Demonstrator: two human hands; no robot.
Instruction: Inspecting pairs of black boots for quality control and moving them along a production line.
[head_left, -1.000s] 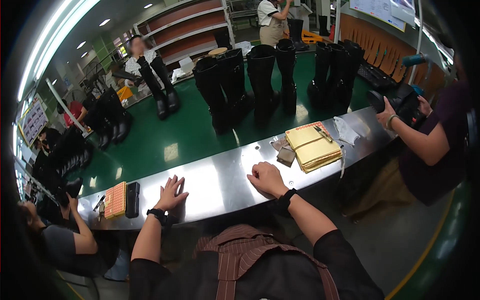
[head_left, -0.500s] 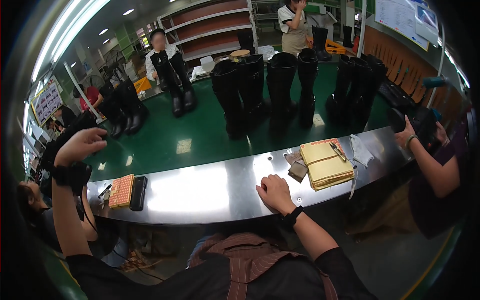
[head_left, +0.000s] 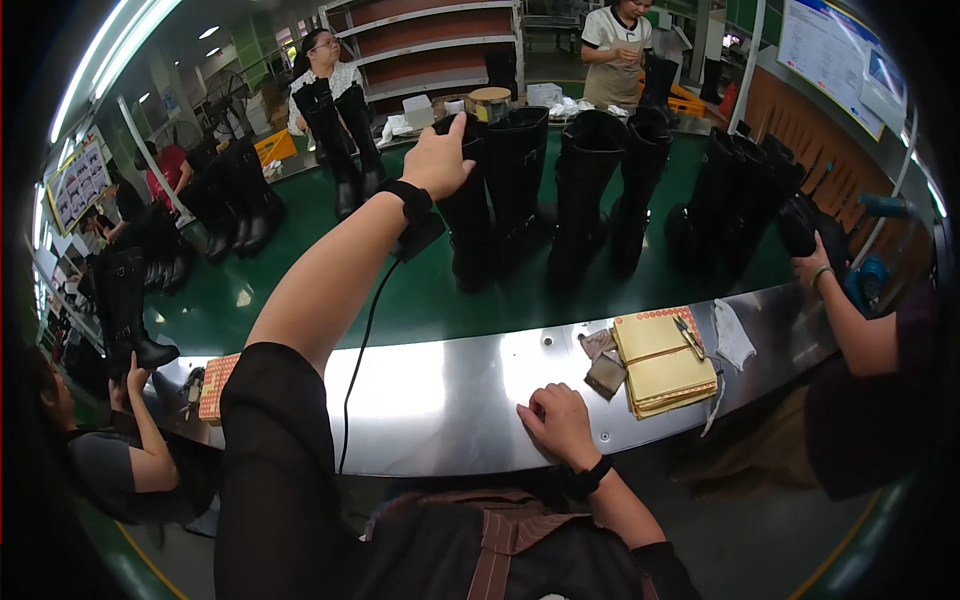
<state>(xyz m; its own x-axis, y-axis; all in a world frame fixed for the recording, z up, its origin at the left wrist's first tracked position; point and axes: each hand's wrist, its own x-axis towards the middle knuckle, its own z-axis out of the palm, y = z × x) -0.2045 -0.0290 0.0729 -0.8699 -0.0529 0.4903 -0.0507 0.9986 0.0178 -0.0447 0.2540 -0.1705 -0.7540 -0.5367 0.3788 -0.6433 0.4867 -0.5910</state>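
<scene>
My left hand point(head_left: 437, 158) is stretched far out over the green belt point(head_left: 400, 290) and grips the top of a tall black boot point(head_left: 467, 215). A second black boot point(head_left: 518, 185) stands right beside it. A black wrist strap with a cable hangs from my left wrist. Closer in, my right hand point(head_left: 558, 424) rests as a loose fist on the shiny metal ledge point(head_left: 420, 390), holding nothing.
More black boots point(head_left: 610, 180) stand in pairs along the belt. A yellow pad stack point(head_left: 662, 362) with a brown scrap and white cloth lies on the ledge to the right. An orange patterned block point(head_left: 216, 387) sits at left. Other people work on both sides and across the belt.
My left arm lifted off the ledge, swung up and reached out across the belt to the boot's top. The boots have travelled along the belt. My right hand stayed put.
</scene>
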